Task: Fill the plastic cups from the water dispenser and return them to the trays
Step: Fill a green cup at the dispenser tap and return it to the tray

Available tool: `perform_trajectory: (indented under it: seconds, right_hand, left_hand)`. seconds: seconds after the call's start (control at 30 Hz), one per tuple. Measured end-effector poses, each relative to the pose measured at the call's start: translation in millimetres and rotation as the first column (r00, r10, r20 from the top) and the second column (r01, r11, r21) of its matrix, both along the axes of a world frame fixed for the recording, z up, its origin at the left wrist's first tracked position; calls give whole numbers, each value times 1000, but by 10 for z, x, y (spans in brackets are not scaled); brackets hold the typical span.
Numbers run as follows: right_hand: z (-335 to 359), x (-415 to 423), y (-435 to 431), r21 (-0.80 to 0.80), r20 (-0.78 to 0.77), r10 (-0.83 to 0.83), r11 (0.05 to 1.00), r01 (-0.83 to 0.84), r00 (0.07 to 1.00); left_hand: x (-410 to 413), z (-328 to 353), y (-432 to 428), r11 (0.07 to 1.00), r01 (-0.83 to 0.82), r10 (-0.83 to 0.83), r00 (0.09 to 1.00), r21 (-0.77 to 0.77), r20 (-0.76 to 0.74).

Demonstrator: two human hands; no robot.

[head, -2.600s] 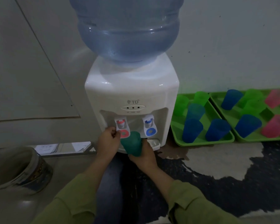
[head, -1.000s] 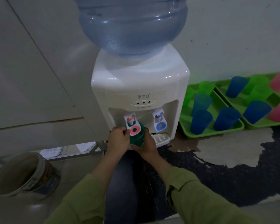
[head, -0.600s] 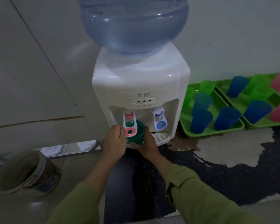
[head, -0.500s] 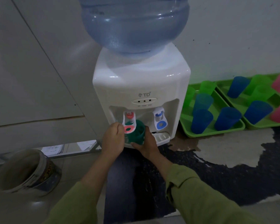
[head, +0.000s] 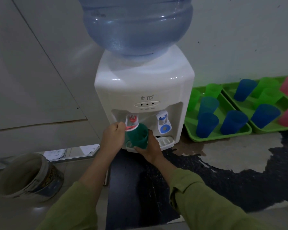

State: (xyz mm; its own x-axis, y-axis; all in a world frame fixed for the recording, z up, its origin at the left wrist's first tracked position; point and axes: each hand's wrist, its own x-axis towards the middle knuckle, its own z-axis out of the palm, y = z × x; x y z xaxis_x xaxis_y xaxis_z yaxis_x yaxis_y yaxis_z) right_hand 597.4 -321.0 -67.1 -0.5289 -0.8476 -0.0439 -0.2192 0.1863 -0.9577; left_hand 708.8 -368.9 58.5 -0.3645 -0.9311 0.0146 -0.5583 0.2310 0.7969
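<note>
Dim floor (head: 239, 155): right hand (head: 150, 150) grips cup (head: 138, 138).

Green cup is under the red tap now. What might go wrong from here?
1. The green cup sits tilted in the right hand under the red tap; as it fills, water may spill over its lower rim onto the drip tray or floor.
2. The left hand works the red tap, possibly hot water into a plastic cup.
3. The near tray is crowded, so returning a full cup may knock neighbours.
</note>
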Motion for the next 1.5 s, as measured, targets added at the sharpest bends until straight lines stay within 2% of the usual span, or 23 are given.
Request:
perform_trajectory:
  seconds: [0.47, 0.97, 1.5]
  right_hand:
    - [-32, -28, 40, 1, -40, 21, 1000, -21, 999]
    - [-59, -15, 11, -5, -38, 1, 1000, -1, 999]
    - [-37, -4, 22, -17, -8, 0, 1000, 0, 1000]
  left_hand:
    - [12, -79, -14, 1000, 14, -14, 994, -2, -109]
    - [56, -83, 36, 999, 8, -15, 991, -51, -133]
    - [65, -106, 3, 1000, 28, -27, 985, 5, -170]
